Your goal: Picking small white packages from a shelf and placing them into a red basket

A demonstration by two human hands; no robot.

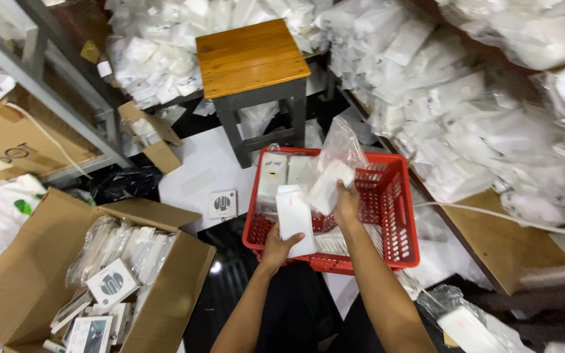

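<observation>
Red basket (397,216) below; hands (276,252) (346,204) gripping white boxes (293,219).

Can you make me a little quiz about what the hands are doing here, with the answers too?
1. True or false: the left hand holds a flat white box.
2. What does the right hand grip: A) a blue cup, B) a white item in a clear plastic bag, C) a pair of scissors?
3. What colour is the basket under both hands?

Key
1. True.
2. B.
3. Red; it sits in front of a wooden-topped stool, with an open cardboard box of small packages off to the left.
</observation>
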